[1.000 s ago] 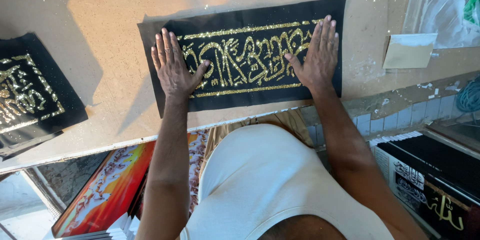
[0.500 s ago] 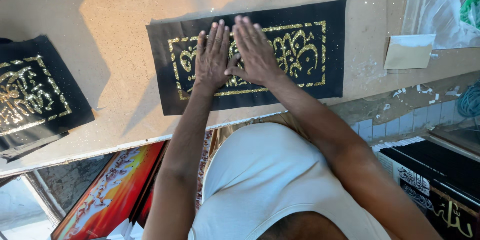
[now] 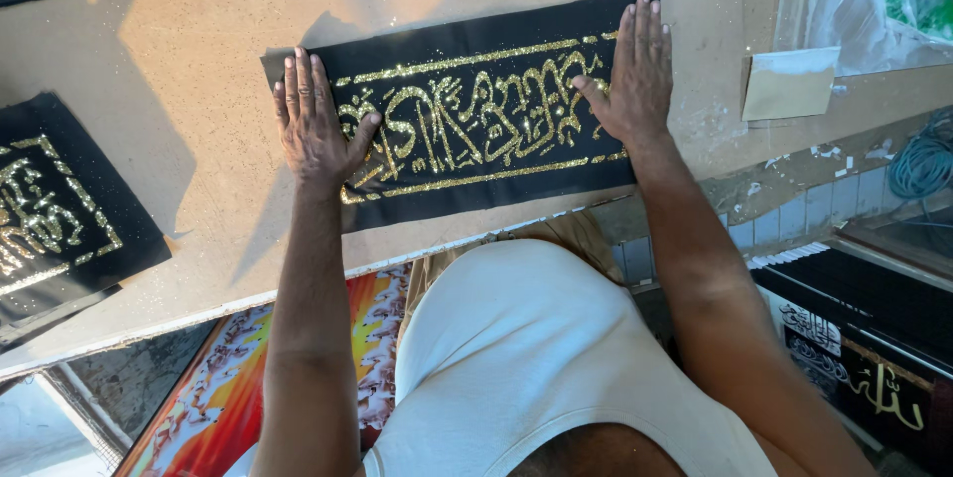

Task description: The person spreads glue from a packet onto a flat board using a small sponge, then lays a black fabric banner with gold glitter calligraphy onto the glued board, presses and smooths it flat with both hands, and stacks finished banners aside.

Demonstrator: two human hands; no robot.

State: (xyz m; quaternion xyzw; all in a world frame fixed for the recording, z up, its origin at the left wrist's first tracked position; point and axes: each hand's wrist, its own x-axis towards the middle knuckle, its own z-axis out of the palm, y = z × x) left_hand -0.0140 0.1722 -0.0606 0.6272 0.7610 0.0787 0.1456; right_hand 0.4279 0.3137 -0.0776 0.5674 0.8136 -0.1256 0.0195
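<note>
1. Head view: left hand (image 3: 316, 128) and right hand (image 3: 635, 75), spread flat, press the black glitter cloth (image 3: 476, 115) at its two ends on the tabletop (image 3: 179, 50).
2. Step: smoothing the cloth; next calls for even, light pressure.

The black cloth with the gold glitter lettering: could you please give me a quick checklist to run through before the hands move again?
1. Black cloth lies flat on the table: ok.
2. Left hand flat on the cloth's left end: ok.
3. Right hand flat on its right end: ok.
4. Cloth fully on the table: ok.
5. Glitter dry: cannot tell.
6. Table free of loose glitter: not ok, specks around the cloth.
</note>
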